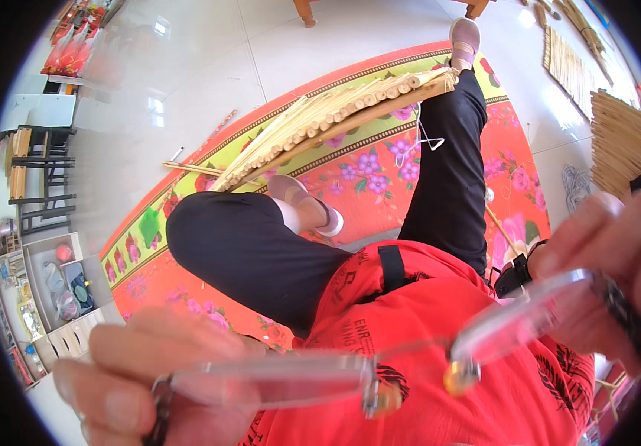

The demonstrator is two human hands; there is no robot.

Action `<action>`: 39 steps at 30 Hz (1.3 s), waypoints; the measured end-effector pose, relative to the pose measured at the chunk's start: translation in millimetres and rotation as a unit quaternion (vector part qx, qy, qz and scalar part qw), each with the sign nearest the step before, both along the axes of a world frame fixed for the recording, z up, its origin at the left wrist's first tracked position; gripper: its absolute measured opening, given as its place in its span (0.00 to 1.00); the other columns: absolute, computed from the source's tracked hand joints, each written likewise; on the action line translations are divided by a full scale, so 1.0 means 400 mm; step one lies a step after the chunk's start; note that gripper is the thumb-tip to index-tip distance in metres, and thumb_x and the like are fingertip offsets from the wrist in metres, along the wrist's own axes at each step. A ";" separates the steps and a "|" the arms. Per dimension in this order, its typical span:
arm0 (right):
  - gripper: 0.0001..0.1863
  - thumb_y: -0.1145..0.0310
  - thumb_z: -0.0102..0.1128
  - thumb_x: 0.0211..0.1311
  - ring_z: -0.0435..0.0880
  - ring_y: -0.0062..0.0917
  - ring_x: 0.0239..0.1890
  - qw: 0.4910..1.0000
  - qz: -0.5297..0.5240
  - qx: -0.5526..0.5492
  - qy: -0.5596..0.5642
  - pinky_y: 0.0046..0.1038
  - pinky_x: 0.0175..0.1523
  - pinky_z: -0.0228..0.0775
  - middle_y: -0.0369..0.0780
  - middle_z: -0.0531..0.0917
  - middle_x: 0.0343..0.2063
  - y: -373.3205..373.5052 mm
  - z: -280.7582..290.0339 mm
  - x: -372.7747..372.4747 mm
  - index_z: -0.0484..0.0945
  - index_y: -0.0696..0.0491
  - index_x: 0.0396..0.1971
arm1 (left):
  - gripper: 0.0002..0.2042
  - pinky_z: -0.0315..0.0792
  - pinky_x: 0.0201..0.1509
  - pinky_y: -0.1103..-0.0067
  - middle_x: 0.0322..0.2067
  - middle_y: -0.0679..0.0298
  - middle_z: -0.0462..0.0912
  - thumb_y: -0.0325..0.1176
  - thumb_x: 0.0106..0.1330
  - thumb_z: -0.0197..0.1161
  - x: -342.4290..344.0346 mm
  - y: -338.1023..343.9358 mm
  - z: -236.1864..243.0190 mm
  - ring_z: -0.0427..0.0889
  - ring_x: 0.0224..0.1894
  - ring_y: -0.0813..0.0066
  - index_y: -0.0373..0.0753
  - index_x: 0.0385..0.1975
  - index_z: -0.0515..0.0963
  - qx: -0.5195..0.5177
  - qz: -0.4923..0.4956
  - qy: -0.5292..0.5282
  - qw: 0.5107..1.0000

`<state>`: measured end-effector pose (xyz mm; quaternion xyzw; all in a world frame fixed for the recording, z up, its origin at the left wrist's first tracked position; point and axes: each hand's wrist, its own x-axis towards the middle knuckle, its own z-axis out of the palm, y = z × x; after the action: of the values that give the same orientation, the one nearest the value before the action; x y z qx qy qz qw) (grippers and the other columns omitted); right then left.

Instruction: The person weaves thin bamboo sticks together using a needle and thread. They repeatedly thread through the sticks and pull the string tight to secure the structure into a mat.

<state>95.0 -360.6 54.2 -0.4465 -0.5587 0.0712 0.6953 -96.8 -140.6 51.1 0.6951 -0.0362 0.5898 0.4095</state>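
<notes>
We wear a bright red top (439,305) printed with black lettering and feathery black motifs, a short black strap (392,269) on its front, plain black trousers (254,249) and dusty-pink shoes (300,198) with pale soles.

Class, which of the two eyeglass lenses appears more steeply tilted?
The right lens, by the right hand: it clearly slants, whereas the left lens, by the left hand, looks nearly level.

Glasses (517,320) between left hand (161,379) and right hand (614,260); straight ahead, stick row (335,119) above floor mat (369,208); storage box (42,286) far left, slatted panel (625,145) far right!
</notes>
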 end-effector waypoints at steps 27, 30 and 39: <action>0.04 0.81 0.63 0.58 0.82 0.20 0.16 0.970 0.051 0.234 0.035 0.14 0.23 0.76 0.37 0.83 0.19 0.011 0.015 -0.049 0.80 0.55 0.26 | 0.11 0.70 0.31 0.89 0.35 0.72 0.74 0.34 0.75 0.53 -0.064 0.030 0.105 0.73 0.30 0.88 0.42 0.53 0.75 0.029 -0.335 -0.010 0.942; 0.04 0.80 0.63 0.58 0.82 0.20 0.17 0.970 0.042 0.237 0.033 0.14 0.24 0.76 0.37 0.83 0.20 0.009 0.020 -0.043 0.80 0.55 0.27 | 0.10 0.69 0.29 0.89 0.33 0.72 0.71 0.35 0.77 0.52 0.054 -0.061 0.073 0.72 0.30 0.87 0.43 0.51 0.74 -0.019 -0.247 -0.181 0.952; 0.03 0.79 0.63 0.59 0.82 0.21 0.19 0.967 0.030 0.251 0.043 0.16 0.25 0.77 0.37 0.83 0.23 -0.008 0.001 -0.042 0.80 0.55 0.30 | 0.16 0.69 0.22 0.82 0.25 0.62 0.73 0.43 0.79 0.48 -0.061 -0.060 0.140 0.72 0.20 0.73 0.32 0.47 0.66 0.035 -0.136 0.263 0.955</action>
<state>78.2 -363.7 54.7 -0.2370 -0.5417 -0.0311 0.8059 -121.2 -164.4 107.2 0.8282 -0.0421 0.3232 0.4558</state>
